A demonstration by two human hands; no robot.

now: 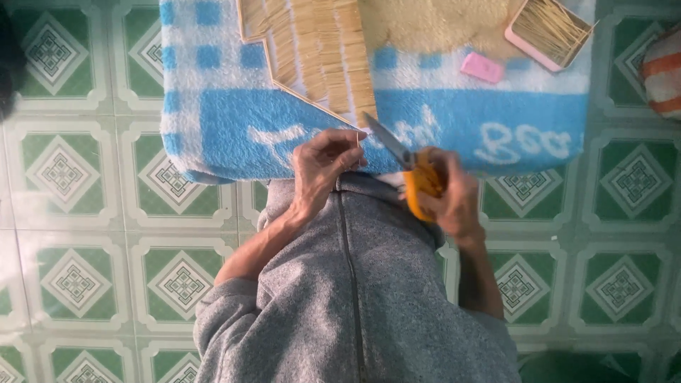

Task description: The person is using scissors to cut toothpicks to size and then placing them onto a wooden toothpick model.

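My right hand (454, 198) grips yellow-handled scissors (410, 170), their grey blades pointing up and left toward a thin pale stick (357, 142). My left hand (323, 162) pinches that stick between fingertips, just left of the blade tip. Both hands hover over the near edge of a blue-and-white towel (234, 128). On the towel lies a flat stepped panel of glued thin sticks (319, 50), directly beyond my hands.
A pink box (521, 39) full of thin sticks sits at the towel's far right, with a small pink block (482, 67) beside it. A green-and-white tiled floor (71, 213) surrounds the towel. A striped orange-and-white object (663, 74) is at the right edge.
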